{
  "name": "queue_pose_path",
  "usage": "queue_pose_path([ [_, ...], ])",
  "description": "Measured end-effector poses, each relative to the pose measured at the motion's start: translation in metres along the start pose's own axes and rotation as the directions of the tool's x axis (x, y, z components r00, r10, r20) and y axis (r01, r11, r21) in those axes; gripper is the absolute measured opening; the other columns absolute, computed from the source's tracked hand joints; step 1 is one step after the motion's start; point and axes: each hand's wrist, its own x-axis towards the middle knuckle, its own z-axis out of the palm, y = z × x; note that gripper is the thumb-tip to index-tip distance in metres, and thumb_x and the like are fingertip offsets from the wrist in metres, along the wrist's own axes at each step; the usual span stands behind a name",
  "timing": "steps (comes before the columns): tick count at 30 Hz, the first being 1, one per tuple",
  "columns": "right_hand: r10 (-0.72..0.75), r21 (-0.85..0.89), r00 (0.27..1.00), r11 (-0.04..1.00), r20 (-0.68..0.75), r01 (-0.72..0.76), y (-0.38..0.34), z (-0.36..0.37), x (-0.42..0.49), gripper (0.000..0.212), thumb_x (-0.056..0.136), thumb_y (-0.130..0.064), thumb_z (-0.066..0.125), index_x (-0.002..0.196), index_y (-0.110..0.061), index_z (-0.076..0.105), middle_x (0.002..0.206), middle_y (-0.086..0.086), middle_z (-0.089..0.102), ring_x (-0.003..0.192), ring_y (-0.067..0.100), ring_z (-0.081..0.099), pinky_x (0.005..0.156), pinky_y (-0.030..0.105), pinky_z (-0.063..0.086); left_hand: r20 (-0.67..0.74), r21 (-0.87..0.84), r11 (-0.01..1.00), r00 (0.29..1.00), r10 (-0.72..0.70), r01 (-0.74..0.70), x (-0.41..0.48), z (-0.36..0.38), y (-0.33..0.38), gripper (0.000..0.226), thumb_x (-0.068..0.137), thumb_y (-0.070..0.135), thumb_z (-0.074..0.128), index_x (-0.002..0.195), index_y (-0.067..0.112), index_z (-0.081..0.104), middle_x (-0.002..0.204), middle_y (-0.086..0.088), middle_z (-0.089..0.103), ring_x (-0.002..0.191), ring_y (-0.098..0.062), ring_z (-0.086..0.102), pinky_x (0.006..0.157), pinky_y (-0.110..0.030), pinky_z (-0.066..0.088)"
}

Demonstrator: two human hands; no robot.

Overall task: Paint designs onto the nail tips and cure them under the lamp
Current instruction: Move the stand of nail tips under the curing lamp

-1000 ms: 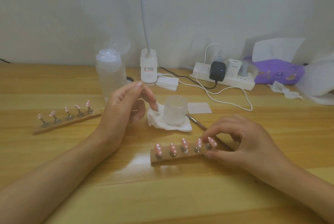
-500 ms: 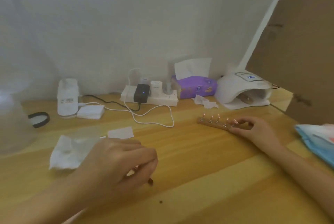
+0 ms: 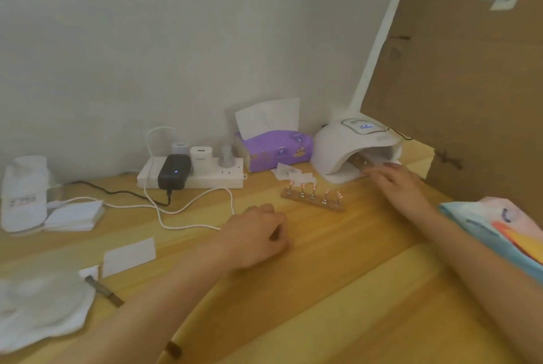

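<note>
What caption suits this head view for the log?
Right hand reaches to the mouth of the lamp, a nail-tip strip sits on the table before it, left hand rests curled.

Strip [image 3: 360, 161] inside lamp [image 3: 338, 146] mostly hidden. Display [image 3: 365, 127] digits unreadable. Designs on nail tips [image 3: 313, 187] too small. Left hand [image 3: 258, 234] fingers curled under, contents unseen.

Wooden table [image 3: 338, 290]: nail-tip holder [image 3: 313, 200], curing lamp [image 3: 346, 146], power strip [image 3: 205, 180], tissue box [image 3: 279, 150].
</note>
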Motion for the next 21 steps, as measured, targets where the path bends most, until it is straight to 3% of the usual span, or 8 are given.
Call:
queue_pose_path([
  [3,-0.014,-0.047,0.998,0.999,0.069,0.017,0.003,0.010,0.015,0.036,0.107,-0.016,0.038,0.118,-0.023,0.071,0.127,0.010,0.066,0.128,0.028,0.049,0.105,0.034,0.022,-0.010,-0.100,0.994,0.999,0.032,-0.033,-0.005,-0.001,-0.005,0.019,0.097,0.036,0.059,0.083,0.031,0.047,0.088,0.012,0.040,0.088,-0.013,0.045,0.084,-0.030,0.044],
  [6,-0.016,-0.115,0.997,0.993,0.082,0.026,0.001,0.011,0.019,0.042,0.108,-0.015,0.030,0.125,-0.022,0.068,0.136,0.010,0.061,0.132,0.029,0.045,0.100,0.031,0.023,-0.013,-0.082,0.996,0.999,0.044,-0.045,-0.010,0.000,-0.006,0.016,0.097,0.036,0.056,0.087,0.031,0.046,0.096,0.008,0.043,0.095,-0.016,0.047,0.090,-0.033,0.045],
  [8,0.036,-0.196,0.993,0.981,0.115,-0.013,0.004,0.011,0.015,0.041,0.109,-0.023,0.030,0.131,-0.025,0.064,0.140,0.012,0.055,0.135,0.033,0.037,0.106,0.033,0.025,-0.026,-0.058,0.997,0.999,0.043,-0.044,-0.010,0.002,-0.006,0.015,0.098,0.038,0.055,0.090,0.030,0.045,0.099,0.007,0.043,0.099,-0.017,0.047,0.092,-0.035,0.044],
  [12,0.143,-0.326,0.987,0.939,0.075,-0.111,0.012,0.003,-0.021,0.037,0.104,-0.041,0.041,0.128,-0.022,0.062,0.136,0.009,0.049,0.132,0.023,0.033,0.111,0.045,0.028,-0.035,-0.011,0.998,0.998,0.058,-0.059,-0.010,0.006,-0.008,0.017,0.099,0.043,0.051,0.091,0.032,0.041,0.098,0.011,0.040,0.096,-0.013,0.041,0.087,-0.033,0.040],
  [15,0.057,-0.369,0.998,0.928,-0.002,-0.054,0.010,-0.010,-0.055,0.029,0.102,-0.031,0.051,0.126,-0.029,0.068,0.131,0.011,0.051,0.124,0.030,0.040,0.103,0.040,0.033,-0.028,0.056,0.997,0.998,0.060,-0.059,-0.009,0.010,-0.009,0.018,0.101,0.045,0.046,0.092,0.033,0.037,0.099,0.011,0.036,0.095,-0.013,0.037,0.085,-0.033,0.038],
  [17,0.063,-0.413,0.997,0.908,-0.039,-0.074,0.010,-0.018,-0.067,0.027,0.101,-0.021,0.055,0.124,-0.023,0.070,0.121,0.019,0.054,0.115,0.035,0.047,0.097,0.037,0.030,-0.023,0.071,0.996,0.998,0.060,-0.058,-0.008,0.010,-0.009,0.018,0.101,0.046,0.044,0.092,0.033,0.036,0.098,0.011,0.035,0.095,-0.013,0.036,0.085,-0.033,0.038],
  [19,0.155,-0.453,0.987,0.878,-0.038,-0.155,0.013,-0.022,-0.066,0.026,0.099,-0.012,0.058,0.123,-0.009,0.068,0.116,0.028,0.057,0.112,0.040,0.050,0.098,0.040,0.029,-0.017,0.070,0.996,0.998,0.064,-0.063,-0.008,0.009,-0.009,0.018,0.101,0.045,0.044,0.091,0.032,0.036,0.097,0.012,0.034,0.094,-0.013,0.035,0.083,-0.033,0.037],
  [21,0.294,-0.459,0.955,0.845,-0.033,-0.276,0.012,-0.019,-0.059,0.033,0.103,-0.017,0.049,0.133,-0.007,0.058,0.126,0.031,0.051,0.118,0.042,0.045,0.101,0.044,0.034,-0.015,0.066,0.995,0.997,0.072,-0.071,-0.009,0.008,-0.009,0.017,0.101,0.046,0.044,0.092,0.033,0.036,0.097,0.012,0.034,0.093,-0.012,0.035,0.080,-0.031,0.035],
])
